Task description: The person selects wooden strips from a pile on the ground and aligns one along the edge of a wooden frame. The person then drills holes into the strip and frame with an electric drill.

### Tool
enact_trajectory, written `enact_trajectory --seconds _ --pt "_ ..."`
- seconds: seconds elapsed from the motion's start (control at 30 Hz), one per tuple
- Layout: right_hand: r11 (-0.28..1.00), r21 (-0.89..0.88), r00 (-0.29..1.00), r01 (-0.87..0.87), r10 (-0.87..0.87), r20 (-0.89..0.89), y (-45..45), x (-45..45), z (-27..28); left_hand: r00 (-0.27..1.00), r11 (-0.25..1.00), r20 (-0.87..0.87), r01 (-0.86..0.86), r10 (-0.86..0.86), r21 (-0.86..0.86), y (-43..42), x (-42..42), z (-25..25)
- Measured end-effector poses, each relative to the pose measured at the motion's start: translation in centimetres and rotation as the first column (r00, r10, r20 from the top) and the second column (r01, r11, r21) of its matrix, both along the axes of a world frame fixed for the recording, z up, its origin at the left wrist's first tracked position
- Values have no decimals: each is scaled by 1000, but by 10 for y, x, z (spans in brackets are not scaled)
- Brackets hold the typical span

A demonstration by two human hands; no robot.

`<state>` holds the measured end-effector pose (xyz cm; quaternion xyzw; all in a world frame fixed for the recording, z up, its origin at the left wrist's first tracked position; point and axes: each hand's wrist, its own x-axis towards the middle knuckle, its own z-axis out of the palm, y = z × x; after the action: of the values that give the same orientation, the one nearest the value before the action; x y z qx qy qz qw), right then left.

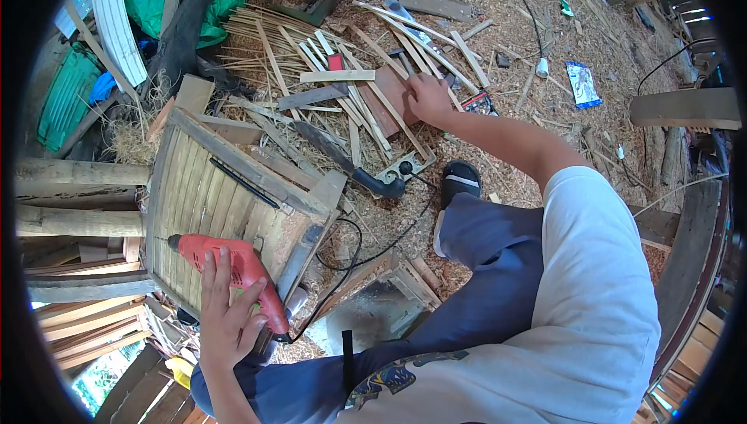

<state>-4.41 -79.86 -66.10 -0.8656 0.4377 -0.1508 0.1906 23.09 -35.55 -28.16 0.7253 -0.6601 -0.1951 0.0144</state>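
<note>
My left hand (227,311) lies over a red power drill (237,264), its fingers stretched out and spread on the drill's body. The drill rests on its side on a slatted wooden bench (183,190), chuck pointing left, with a black cord running from its handle. A thin black rod (243,183) lies on the slats above it. My right hand (428,99) reaches down to the far pile, fingers curled at the edge of a reddish-brown board (389,101). What the fingers hold, if anything, is hidden. Beside that hand lies a small dark printed packet (478,103).
Thin wood strips (272,58) litter the sawdust floor. A handsaw with a black handle (381,183) lies between bench and pile. A white-and-blue packet (583,85) and a white bulb-like socket (542,68) on a cord lie right. Green sacking (148,4) is at the upper left.
</note>
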Motion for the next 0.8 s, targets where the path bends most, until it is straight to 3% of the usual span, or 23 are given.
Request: enact_trajectory --seconds 0.1,0.2,0.33,0.47,0.57,0.8 --pt "964 -246 987 -98 125 97 11 10 1 1000 1000 6 -14 14 5 1 -1 4" --pt "920 -90 924 -382 379 -48 13 25 5 1000 1000 20 3 -3 7 1 -3 5" --pt "825 -107 827 -555 534 -176 25 49 2 1000 1000 17 19 -18 -4 1 -4 6" --pt "646 -386 752 -658 585 -303 29 62 -12 999 999 25 36 -35 -23 2 -4 6" --pt "550 -275 612 -788 657 -440 28 67 -13 999 999 29 41 -41 -27 1 -4 8" --pt "558 -251 600 -791 628 -496 28 72 -18 999 999 26 31 -31 -21 1 -3 9"
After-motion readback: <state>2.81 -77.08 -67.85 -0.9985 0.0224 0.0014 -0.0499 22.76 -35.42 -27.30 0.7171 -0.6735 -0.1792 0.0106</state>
